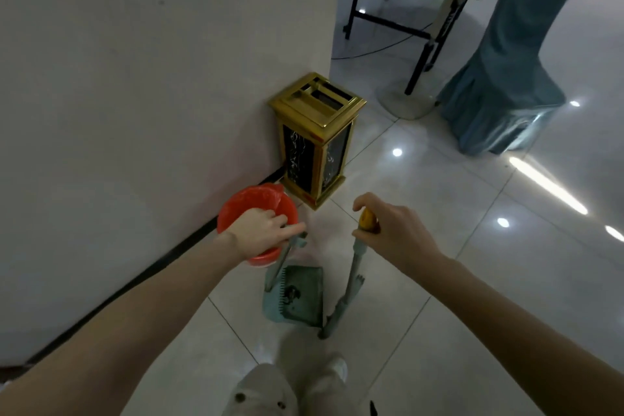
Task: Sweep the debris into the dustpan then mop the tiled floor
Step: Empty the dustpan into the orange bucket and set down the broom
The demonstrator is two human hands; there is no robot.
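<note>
Teal dustpan (300,297) upright on tiles holding dark debris (293,294), broom (351,290) beside

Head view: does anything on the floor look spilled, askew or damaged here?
Nothing stands out. The dustpan holds a small dark clump of debris, the red bin and gold bin stand upright by the wall, and the tiles look clean.
</note>
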